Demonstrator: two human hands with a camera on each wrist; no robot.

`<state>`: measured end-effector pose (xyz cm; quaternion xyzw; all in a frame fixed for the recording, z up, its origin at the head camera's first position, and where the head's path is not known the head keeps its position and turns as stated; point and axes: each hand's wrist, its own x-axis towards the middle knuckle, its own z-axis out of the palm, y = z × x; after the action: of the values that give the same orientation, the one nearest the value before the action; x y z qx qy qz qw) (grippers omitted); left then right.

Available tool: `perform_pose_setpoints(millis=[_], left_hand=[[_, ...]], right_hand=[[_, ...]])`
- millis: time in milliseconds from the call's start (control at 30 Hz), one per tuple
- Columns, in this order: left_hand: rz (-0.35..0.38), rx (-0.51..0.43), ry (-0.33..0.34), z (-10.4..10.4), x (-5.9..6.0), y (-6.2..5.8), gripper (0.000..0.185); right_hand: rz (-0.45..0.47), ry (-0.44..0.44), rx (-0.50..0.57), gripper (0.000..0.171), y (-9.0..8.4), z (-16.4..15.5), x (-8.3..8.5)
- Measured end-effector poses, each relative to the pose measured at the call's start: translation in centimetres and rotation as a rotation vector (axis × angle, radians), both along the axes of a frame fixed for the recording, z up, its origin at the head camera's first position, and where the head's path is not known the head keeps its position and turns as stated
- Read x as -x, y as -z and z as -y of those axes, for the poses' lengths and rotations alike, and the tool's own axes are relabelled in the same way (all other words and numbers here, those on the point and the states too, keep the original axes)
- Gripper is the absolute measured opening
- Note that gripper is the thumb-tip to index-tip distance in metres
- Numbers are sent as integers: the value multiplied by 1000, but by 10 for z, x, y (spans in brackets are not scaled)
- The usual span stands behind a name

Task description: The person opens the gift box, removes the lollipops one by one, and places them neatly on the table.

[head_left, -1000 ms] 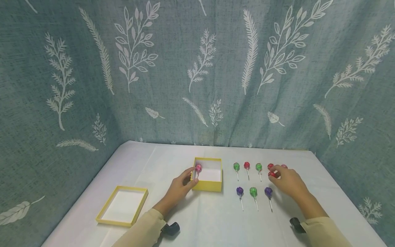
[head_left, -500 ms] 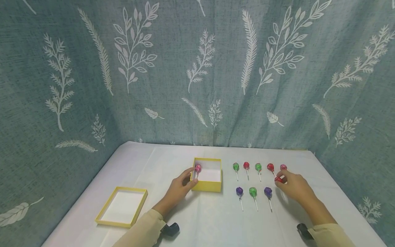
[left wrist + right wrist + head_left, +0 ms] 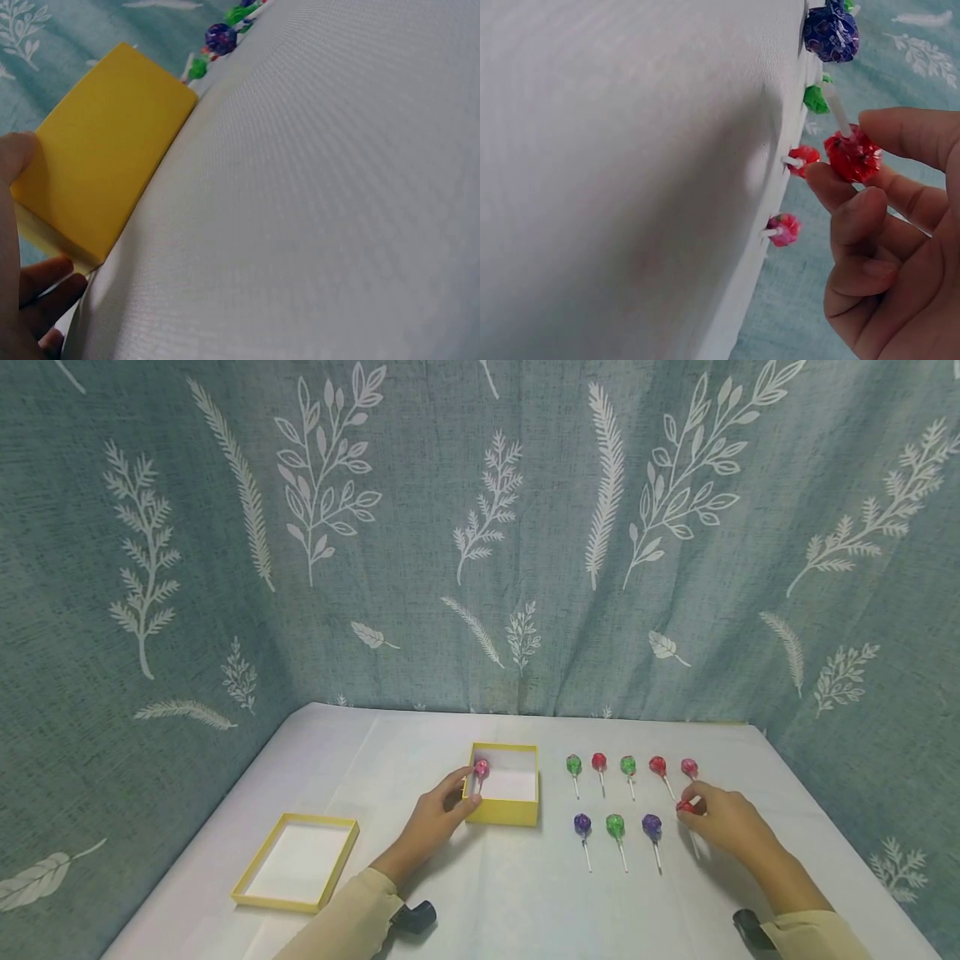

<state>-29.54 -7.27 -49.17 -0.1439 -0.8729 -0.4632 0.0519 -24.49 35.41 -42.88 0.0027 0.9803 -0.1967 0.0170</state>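
Lollipops laid in two rows on worktop (image 3: 525, 893), heads far, sticks near, spaced for single pick. R hand (image 3: 723, 821) pinches red lollipop (image 3: 683, 807) at row end. L hand (image 3: 435, 817) grips yellow box (image 3: 505, 810) corner, steadying it; pink lollipop (image 3: 482, 768) at rim. Lid (image 3: 296, 861) apart, left.
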Motion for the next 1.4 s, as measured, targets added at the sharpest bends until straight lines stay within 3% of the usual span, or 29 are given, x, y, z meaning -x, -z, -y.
perform_pose_setpoints(millis=[667,1400], left_hand=[[13,5,-11,-1,0,0,52],[12,2,-11,0,0,0,53]], right_hand=[[66,-10,-4,27,7,-4,-3],[17,-42,-9,22,9,-2,-2]])
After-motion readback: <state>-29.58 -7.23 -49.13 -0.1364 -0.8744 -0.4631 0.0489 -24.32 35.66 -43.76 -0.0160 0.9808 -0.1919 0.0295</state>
